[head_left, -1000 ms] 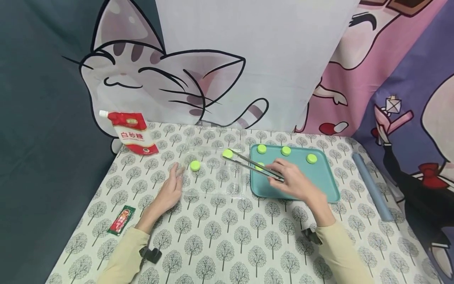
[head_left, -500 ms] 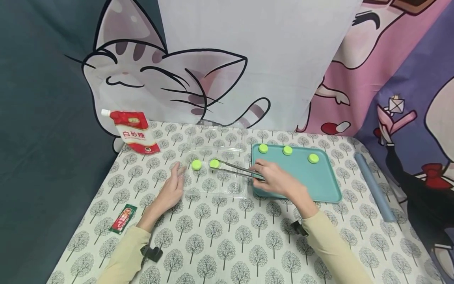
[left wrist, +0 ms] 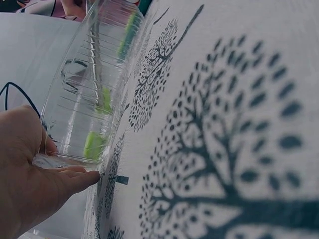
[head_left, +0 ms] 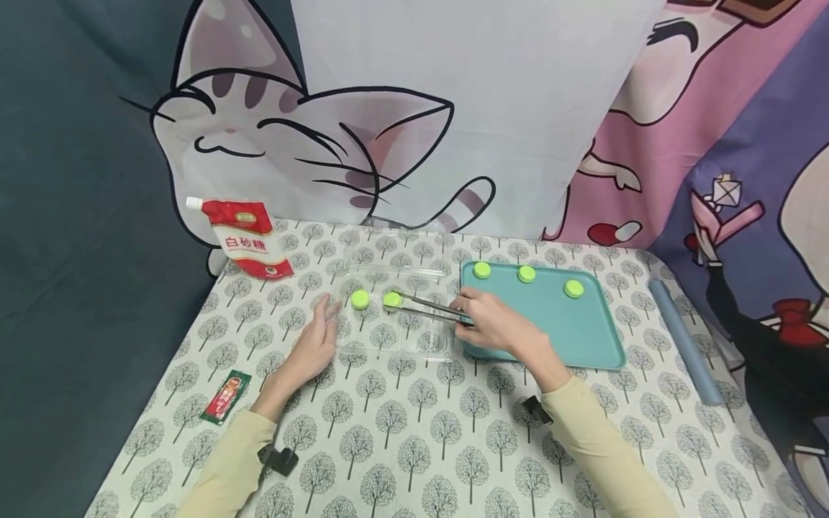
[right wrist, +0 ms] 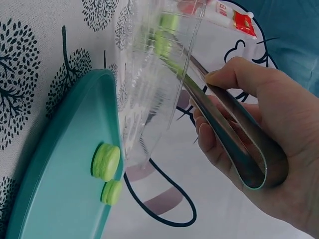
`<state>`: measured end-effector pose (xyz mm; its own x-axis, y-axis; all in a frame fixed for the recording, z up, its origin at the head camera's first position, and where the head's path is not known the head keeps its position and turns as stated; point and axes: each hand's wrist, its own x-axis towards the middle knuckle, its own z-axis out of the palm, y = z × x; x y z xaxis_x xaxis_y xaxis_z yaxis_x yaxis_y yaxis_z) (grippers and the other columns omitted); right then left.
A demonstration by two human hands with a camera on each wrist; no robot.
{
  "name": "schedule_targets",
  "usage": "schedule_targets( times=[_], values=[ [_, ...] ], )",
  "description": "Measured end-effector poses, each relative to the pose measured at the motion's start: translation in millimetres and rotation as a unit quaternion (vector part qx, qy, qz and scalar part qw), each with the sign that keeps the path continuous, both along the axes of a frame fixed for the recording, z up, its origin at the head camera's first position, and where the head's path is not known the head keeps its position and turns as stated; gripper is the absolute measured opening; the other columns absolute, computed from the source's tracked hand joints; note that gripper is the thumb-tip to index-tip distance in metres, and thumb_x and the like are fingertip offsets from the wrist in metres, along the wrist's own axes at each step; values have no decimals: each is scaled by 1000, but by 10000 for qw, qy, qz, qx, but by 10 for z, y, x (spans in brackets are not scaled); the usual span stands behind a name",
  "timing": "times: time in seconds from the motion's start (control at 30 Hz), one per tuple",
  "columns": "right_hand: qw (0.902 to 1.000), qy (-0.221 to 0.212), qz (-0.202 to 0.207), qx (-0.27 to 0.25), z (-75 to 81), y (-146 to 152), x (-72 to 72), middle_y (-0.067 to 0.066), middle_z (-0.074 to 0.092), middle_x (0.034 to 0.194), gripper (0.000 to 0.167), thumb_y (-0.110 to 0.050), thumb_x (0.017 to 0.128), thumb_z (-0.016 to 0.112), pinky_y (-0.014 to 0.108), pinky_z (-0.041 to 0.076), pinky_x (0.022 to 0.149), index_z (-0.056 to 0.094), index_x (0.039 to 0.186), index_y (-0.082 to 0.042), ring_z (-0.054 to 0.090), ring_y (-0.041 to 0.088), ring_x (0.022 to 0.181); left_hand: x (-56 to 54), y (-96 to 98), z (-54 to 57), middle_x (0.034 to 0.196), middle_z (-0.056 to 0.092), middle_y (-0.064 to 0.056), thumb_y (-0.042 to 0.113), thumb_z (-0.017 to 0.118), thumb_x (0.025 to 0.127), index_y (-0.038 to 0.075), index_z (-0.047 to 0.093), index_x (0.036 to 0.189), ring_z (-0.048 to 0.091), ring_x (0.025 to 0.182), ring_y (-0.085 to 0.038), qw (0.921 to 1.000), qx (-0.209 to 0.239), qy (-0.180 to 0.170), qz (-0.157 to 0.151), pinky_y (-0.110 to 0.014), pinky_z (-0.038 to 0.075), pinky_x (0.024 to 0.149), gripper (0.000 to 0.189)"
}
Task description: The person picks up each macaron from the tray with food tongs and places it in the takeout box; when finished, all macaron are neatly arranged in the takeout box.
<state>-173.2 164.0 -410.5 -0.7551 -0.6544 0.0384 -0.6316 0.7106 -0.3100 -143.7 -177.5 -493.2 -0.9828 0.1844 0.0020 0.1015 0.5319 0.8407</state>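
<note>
My right hand (head_left: 497,327) grips metal tongs (right wrist: 219,127), their tips around a green macaron (head_left: 392,301) inside a clear plastic box (head_left: 395,352). Just left of it in the box sits another green macaron (head_left: 360,299). My left hand (head_left: 312,344) holds the box's left end; in the left wrist view the wall passes between its fingers. To the right, a teal tray (head_left: 550,331) carries three more: a back-left macaron (head_left: 482,270), a middle macaron (head_left: 527,273) and a right macaron (head_left: 573,288).
The box's clear lid (head_left: 398,248) lies folded back. A red and white sugar pouch (head_left: 246,237) stands at the back left. A small red and green packet (head_left: 227,397) lies front left, and a blue-grey roll (head_left: 685,342) lies along the right side of the tree-print tablecloth (head_left: 414,424).
The right hand and tongs have moved left and slightly down, bringing the macaron deeper into the box beside the other one. The left hand has stayed at the box's end.
</note>
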Motion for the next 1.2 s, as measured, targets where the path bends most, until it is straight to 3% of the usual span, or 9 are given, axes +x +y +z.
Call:
schedule_targets(
  times=[0.23, 0.57, 0.8, 1.0, 1.2],
  values=[
    [9999, 105, 7, -94, -15, 36, 9, 16, 67, 113, 36, -12, 87, 71, 19, 61, 75, 68, 118, 6, 67, 19, 80, -4, -4, 4, 162, 30, -27, 11, 29, 109, -5, 2, 159, 31, 148, -47, 10000, 10, -1, 8, -57, 19, 126, 59],
    [9947, 166, -51, -1018, 58, 294, 97, 14, 67, 100, 35, -7, 84, 71, 17, 50, 55, 70, 117, 5, 51, 8, 66, -14, 0, 0, 162, 29, -27, 11, 29, 109, -5, 0, 159, 31, 148, -47, 10000, -50, -23, -11, -58, 18, 127, 60],
    [9919, 248, -479, -1148, 112, 589, 208, 12, 67, 98, 34, -7, 84, 71, 22, 54, 61, 69, 116, 5, 56, 13, 73, 2, 0, 13, 162, 30, -27, 11, 29, 109, -5, 1, 159, 32, 148, -46, 10000, -29, -21, 6, -57, 18, 127, 59],
    [9895, 303, -954, -1042, 156, 849, 331, 9, 65, 95, 35, -8, 84, 72, 20, 49, 57, 69, 117, 3, 52, 14, 69, -2, 9, 18, 162, 30, -28, 11, 29, 109, -5, 2, 159, 32, 148, -46, 10000, -18, -4, 5, -57, 18, 127, 59],
    [9859, 751, -1109, -1003, 161, 1109, 423, 6, 63, 90, 33, -5, 81, 73, 20, 48, 56, 70, 113, 4, 49, 11, 69, 1, 14, 31, 162, 29, -28, 11, 29, 109, -6, 2, 159, 31, 148, -47, 10000, -19, -34, -32, -57, 19, 127, 59]
  ],
)
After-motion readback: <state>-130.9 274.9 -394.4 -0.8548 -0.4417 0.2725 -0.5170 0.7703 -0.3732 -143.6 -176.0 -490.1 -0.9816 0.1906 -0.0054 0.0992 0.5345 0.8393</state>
